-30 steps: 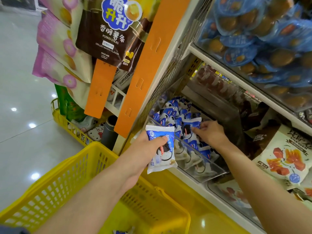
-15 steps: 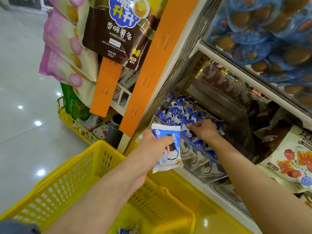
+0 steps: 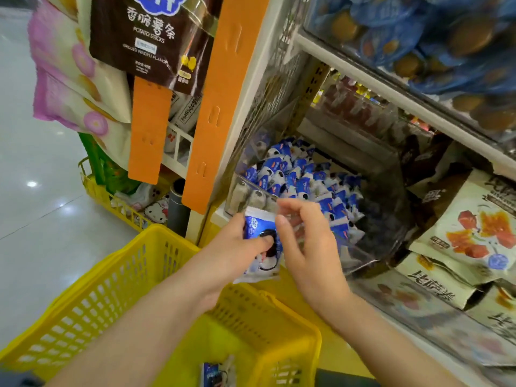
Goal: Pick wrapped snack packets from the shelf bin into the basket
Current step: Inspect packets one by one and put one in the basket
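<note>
Reaching forward from the lower left, the left hand (image 3: pixel 237 247) is gripping one packet (image 3: pixel 253 227), thumb pressing across its printed front and the other fingers wrapping behind it. It is holding the packet upright over the far rim of the basket (image 3: pixel 156 241), just in front of the bin (image 3: pixel 386 247). The right forearm is coming in from the lower right, its hand (image 3: pixel 307 247) standing close beside the packet with the palm turning left. Its fingers (image 3: pixel 291 203) are bending loosely and sitting apart, blurred; whether they are pinching the packet's edge I cannot tell. More packets (image 3: pixel 301 180) are lying heaped in the bin, and another one (image 3: pixel 215 374) is lying on the basket floor.
</note>
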### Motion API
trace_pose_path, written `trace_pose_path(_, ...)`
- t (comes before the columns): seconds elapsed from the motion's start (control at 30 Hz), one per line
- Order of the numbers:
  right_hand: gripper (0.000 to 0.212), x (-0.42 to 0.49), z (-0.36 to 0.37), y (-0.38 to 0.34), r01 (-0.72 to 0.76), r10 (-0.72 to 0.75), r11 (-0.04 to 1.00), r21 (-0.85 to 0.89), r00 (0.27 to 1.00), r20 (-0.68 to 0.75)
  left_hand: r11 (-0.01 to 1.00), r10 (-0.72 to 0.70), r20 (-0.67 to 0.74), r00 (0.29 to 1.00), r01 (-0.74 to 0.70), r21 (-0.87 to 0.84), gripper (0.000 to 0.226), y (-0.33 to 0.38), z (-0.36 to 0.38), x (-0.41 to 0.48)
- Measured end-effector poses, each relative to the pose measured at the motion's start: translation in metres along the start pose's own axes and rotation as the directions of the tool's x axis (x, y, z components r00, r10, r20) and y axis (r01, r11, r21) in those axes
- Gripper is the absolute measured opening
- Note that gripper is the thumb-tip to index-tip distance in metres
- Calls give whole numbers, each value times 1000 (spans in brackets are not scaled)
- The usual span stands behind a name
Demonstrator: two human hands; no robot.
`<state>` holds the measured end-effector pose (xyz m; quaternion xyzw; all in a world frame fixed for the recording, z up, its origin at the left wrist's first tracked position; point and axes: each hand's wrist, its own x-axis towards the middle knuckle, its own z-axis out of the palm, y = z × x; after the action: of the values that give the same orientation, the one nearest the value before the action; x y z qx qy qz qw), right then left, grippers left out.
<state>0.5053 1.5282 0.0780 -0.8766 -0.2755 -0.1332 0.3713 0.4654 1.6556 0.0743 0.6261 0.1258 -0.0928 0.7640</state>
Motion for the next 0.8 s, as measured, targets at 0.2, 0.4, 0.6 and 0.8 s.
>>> trace_pose_path(0.2,23,-19,10,11,-128,128,992,-8,990,66,993,-32,43,999,27,115,36,-13,-3,-2)
trace_pose_path(0.4,4,-14,10,18,-347,311,911,224,933,183,998,-28,-18,999,29,56,16,-23,-3,2)
trace_pose_path(0.6,4,-19,7,17,-109,93,985,134,989,114,998,12,-132,991,-3,63,21,-27,-2,4)
trace_pose_path(0.8,11,-23,4,18,155,-144,984,-92,982,119,999,-34,-135,990,38,32,21,-35,-4,4)
